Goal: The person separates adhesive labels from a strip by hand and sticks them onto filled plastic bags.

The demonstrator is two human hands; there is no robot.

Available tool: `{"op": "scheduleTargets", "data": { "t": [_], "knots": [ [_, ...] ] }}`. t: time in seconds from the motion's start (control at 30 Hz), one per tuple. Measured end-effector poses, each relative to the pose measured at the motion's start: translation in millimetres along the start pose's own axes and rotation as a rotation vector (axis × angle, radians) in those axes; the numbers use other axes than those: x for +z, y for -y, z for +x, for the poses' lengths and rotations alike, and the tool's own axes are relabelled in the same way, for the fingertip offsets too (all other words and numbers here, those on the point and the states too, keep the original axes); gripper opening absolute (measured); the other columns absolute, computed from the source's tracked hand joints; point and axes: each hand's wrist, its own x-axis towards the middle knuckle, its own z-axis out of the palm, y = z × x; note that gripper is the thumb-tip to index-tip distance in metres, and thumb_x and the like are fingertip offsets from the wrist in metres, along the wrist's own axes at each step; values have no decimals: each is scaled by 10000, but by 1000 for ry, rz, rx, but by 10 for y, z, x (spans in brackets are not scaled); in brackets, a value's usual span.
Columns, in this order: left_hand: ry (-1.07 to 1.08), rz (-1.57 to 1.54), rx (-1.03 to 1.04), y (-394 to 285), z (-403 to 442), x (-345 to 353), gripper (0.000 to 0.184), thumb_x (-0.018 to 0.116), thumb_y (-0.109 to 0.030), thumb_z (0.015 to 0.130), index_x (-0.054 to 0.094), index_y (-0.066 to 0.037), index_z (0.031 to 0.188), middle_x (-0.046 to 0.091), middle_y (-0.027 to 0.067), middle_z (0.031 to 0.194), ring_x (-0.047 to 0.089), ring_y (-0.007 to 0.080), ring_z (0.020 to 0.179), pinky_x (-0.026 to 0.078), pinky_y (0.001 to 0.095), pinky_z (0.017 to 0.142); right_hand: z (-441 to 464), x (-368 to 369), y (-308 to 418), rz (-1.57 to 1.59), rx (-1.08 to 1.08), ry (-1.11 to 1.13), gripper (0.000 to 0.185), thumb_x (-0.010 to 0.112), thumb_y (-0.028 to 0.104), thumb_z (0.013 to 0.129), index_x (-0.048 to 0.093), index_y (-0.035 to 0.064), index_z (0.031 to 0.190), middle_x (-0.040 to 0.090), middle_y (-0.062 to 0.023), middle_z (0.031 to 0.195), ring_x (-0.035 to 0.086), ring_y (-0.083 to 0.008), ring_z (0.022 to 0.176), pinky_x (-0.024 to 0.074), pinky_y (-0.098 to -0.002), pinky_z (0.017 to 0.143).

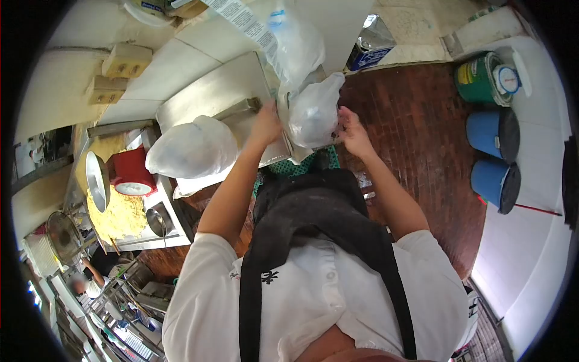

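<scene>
The clear plastic bag (pixel 312 117) sits between the two hands at the right-hand edge of the steel desk (pixel 208 93), with something pale and bulky inside that the cloudy film hides. The left hand (pixel 266 125) is motion-blurred at the bag's left, near the end of a steel bar (pixel 238 108); its fingers look partly curled, but I cannot tell whether they grip anything. The right hand (pixel 356 133) is half open at the bag's right side, fingers bent and a little apart, at or just beside the film; whether it pinches the plastic is not clear. The bag looks soft and floppy, its thin film probably slippery and easy to tear, and its fullness suggests some weight; the gathered upper part should give a firm hold, with a palm under the bulge for support. A second bag (pixel 295 48) stands just beyond, touched with blue near its top, and a third, rounded bag (pixel 196 148) rests on the desk to the left. A printed plastic strip (pixel 241 21) carries lines of text too small to read; the square tin (pixel 371 43) has pale lettering on blue, also unreadable, and the white shirt (pixel 307 274) bears a black Chinese-style character by the apron strap (pixel 250 308).
</scene>
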Motion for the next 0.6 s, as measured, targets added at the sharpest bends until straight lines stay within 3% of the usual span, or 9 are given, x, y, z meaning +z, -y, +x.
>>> {"op": "scheduleTargets", "data": {
  "t": [0.1,0.27,0.3,0.37,0.43,0.5,0.57,0.6],
  "knots": [
    [-273,-87,292,98,510,299,425,703,-189,862,620,-38,1250,638,245,1205,609,446,1105,498,472,951,-77,-85,-77,-6,98,4,699,534,-95,825,374,27,1495,579,-203,1352,583,-293,1243,459,-384,1032],
    [-395,-139,266,196,520,340,322,709,-183,893,642,-4,1152,667,242,1113,645,407,1027,509,458,882,-231,-210,-165,-254,87,153,523,559,-39,851,522,24,1370,654,-188,1206,653,-293,1094,506,-361,936],
    [-420,-139,253,220,362,268,308,707,-181,904,639,4,1141,671,241,1091,652,391,1010,510,447,870,-319,-280,136,-366,90,248,466,576,-10,857,568,33,1321,674,-186,1145,664,-306,1061,519,-353,899],
    [-521,-326,293,231,-51,23,225,644,-174,981,634,2,1121,700,154,1000,662,264,895,510,374,820,-477,-325,767,-439,58,378,355,616,48,869,636,42,1223,693,-181,1044,676,-319,1000,530,-348,851],
    [-484,-794,353,291,-383,-195,204,591,-190,1032,632,2,1092,691,63,941,615,134,841,492,293,793,-654,-115,1407,-356,0,458,251,660,104,883,678,41,1125,692,-176,963,675,-317,941,529,-354,830],
    [-398,-889,267,128,-781,-460,194,583,-188,1039,630,-5,1087,677,26,949,597,93,852,482,269,788,-745,226,2029,-227,-159,417,298,706,150,881,648,55,1158,675,-149,930,665,-299,883,529,-372,788],
    [-327,-919,208,-24,-1084,-704,188,587,-187,1039,629,-10,1084,670,10,963,586,70,864,474,253,788,-802,699,2396,-58,-216,185,389,714,91,885,592,47,1251,640,-73,921,565,-143,716,487,-299,685],
    [-295,-901,192,-97,-1201,-774,186,596,-188,1034,629,-12,1083,669,14,972,584,67,871,471,248,791,-778,901,2430,-71,-271,168,416,715,83,881,571,53,1270,637,-65,924,546,-131,697,476,-293,668]
  ]
}}
